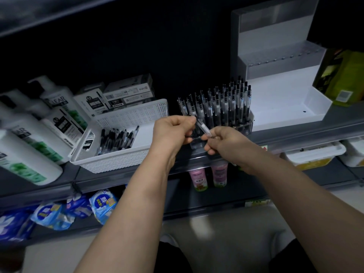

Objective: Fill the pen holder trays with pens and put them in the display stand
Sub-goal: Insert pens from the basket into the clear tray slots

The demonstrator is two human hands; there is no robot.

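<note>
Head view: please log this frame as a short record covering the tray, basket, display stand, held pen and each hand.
tray: clear, crowded with upright pens
basket: white, left of the tray, loose pens lying inside
display stand: white, stepped, right of the tray
pen: tilted, in front of the tray
left hand: pinches the pen's upper end
right hand: pinches the pen's lower end
</note>
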